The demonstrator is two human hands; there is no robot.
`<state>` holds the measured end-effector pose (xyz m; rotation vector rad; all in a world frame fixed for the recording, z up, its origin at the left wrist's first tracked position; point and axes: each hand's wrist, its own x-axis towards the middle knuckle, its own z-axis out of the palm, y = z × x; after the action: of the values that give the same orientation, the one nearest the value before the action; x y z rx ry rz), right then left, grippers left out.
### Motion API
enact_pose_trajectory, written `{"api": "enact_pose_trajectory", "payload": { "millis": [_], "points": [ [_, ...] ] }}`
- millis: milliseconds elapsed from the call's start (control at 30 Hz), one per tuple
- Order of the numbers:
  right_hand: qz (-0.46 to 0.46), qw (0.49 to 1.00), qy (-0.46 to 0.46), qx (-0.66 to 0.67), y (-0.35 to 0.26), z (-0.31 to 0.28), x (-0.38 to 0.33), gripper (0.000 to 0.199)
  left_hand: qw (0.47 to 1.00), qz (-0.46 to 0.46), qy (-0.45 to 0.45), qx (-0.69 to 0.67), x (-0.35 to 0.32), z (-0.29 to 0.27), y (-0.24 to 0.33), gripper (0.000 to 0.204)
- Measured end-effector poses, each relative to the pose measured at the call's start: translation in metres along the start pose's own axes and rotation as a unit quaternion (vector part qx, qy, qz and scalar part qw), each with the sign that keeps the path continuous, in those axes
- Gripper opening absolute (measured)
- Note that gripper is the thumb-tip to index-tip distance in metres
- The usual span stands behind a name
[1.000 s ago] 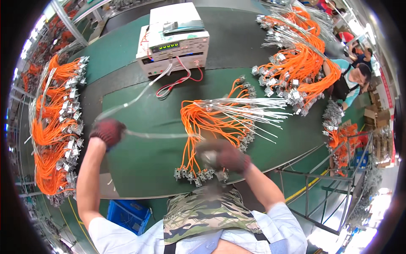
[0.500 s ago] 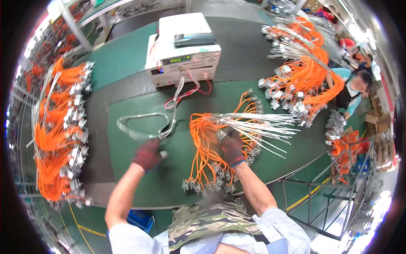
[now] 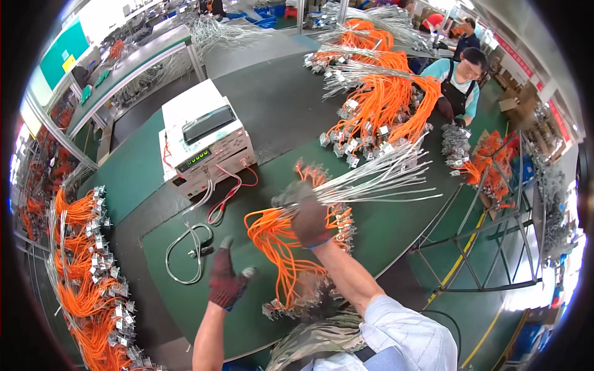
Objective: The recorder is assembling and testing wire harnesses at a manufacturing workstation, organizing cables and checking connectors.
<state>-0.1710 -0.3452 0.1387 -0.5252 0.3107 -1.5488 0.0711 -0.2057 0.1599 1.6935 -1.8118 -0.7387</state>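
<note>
My right hand (image 3: 309, 216), in a dark glove, is closed around a bundle of orange wire harnesses (image 3: 281, 247) with clear-sleeved ends (image 3: 383, 176) that fan out to the right. The bundle is lifted off the green mat (image 3: 383, 229), and its connector ends (image 3: 291, 303) hang near my body. Also gloved, my left hand (image 3: 226, 278) hovers over the mat with fingers spread and holds nothing. A looped grey test lead (image 3: 189, 250) lies just left of it, running toward the white tester box (image 3: 207, 142).
Orange harness piles lie along the left edge (image 3: 86, 278) and at the far right (image 3: 383, 105). A person in a teal shirt (image 3: 458, 80) works at the far side. A metal rack frame (image 3: 482, 247) stands to the right of the bench.
My right hand has gathered and raised the orange bundle. My left hand let go of the grey lead, which now lies looped on the mat, and drew back with fingers apart.
</note>
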Motion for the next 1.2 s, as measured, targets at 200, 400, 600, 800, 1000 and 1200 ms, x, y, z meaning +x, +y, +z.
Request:
{"api": "enact_pose_trajectory", "payload": {
  "millis": [200, 400, 600, 800, 1000, 1200],
  "points": [
    [0.033, 0.990, 0.131, 0.034, -0.105, 0.053, 0.000, 0.034, 0.962, 0.205, 0.017, -0.178, 0.064, 0.060, 0.071, 0.131],
    [0.131, 0.985, 0.104, -0.045, -0.169, 0.100, -0.011, 0.048, 0.926, 0.374, 0.023, -0.047, 0.051, 0.052, 0.158, 0.130],
    [0.252, 0.968, -0.007, 0.000, -0.203, 0.133, -0.002, 0.047, 0.914, 0.375, 0.072, -0.135, 0.029, 0.042, 0.221, 0.110],
    [0.418, 0.882, -0.125, 0.179, -0.164, 0.094, 0.041, 0.043, 0.932, 0.324, 0.123, -0.110, 0.028, 0.059, 0.242, 0.127],
    [0.160, 0.892, -0.113, -0.407, -0.130, 0.001, 0.049, 0.033, 0.946, 0.214, 0.203, -0.132, 0.071, 0.137, 0.193, 0.089],
    [0.120, 0.860, -0.103, -0.485, -0.223, 0.000, 0.003, 0.059, 0.951, 0.072, 0.220, -0.205, 0.076, 0.159, 0.194, 0.087]
  ]
}}
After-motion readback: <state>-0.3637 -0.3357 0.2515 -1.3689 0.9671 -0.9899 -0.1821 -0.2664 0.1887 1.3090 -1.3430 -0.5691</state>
